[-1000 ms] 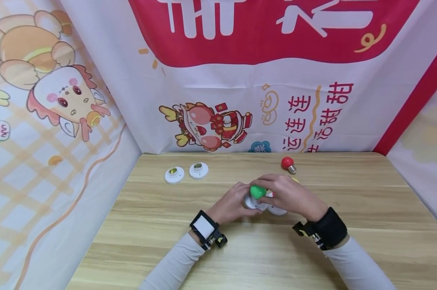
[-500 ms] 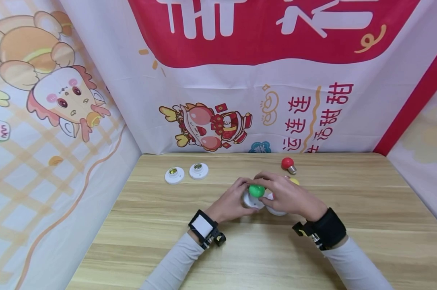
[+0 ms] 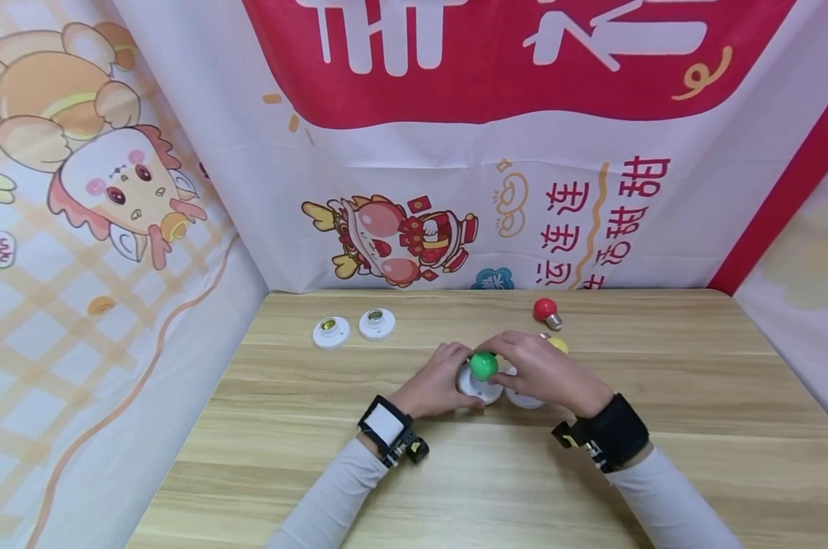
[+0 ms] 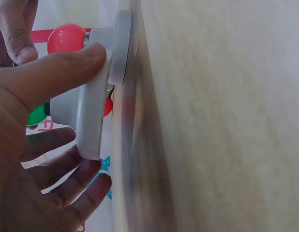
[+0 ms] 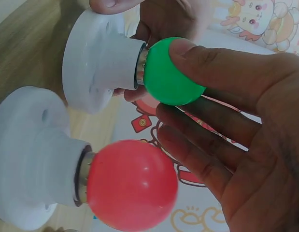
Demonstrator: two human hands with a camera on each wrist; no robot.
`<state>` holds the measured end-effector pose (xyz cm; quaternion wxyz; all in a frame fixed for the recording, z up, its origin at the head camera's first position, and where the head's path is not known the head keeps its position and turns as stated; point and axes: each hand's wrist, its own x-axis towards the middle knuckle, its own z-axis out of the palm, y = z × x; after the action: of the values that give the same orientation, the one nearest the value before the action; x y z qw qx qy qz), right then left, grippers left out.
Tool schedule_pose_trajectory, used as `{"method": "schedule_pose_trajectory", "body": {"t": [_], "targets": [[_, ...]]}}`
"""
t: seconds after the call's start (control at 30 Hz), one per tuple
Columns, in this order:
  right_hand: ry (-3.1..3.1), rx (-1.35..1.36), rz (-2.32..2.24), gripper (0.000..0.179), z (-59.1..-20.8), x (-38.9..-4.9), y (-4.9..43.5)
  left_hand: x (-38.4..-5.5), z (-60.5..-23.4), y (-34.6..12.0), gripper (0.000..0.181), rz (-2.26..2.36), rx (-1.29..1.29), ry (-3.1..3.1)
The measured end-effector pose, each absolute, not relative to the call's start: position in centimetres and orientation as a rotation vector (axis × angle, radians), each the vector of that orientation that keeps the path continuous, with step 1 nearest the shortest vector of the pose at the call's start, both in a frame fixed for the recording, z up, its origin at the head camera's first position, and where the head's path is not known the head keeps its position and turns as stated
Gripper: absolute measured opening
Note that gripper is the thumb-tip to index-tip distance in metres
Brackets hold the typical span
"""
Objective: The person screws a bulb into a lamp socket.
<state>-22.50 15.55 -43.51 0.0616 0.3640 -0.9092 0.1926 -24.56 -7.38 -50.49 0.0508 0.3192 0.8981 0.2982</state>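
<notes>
My left hand (image 3: 438, 385) grips a round white lamp holder (image 3: 479, 391) by its rim, with the thumb on one edge and fingers on the other in the left wrist view. A green bulb (image 5: 168, 79) stands in that holder's socket, part of its metal screw base showing above the collar. Thumb and fingers of my right hand (image 3: 544, 374) pinch the green globe. Right beside it, partly hidden under the right hand in the head view, is a second white lamp holder (image 5: 33, 159) bearing a red bulb (image 5: 132, 186).
Behind the right hand lie a loose red bulb (image 3: 544, 309) and a partly covered yellow bulb (image 3: 559, 345). Two bulbless lamp holders, one left (image 3: 331, 333) and one right (image 3: 377, 325), sit at the back left of the wooden table (image 3: 284, 457). Printed cloth (image 3: 414, 152) hangs behind.
Both hands have shifted slightly left with the green bulb and its holder, which now stands a little apart from the second holder. More of the yellow bulb shows.
</notes>
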Motion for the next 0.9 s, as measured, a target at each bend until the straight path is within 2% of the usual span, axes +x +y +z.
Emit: {"method": "schedule_pose_trajectory", "body": {"t": [0.9], "targets": [[-2.797, 1.106, 0.571, 0.047, -44.5, -22.6, 15.5, -24.7, -51.0, -6.9, 0.085, 0.822, 0.94, 2.72]]}}
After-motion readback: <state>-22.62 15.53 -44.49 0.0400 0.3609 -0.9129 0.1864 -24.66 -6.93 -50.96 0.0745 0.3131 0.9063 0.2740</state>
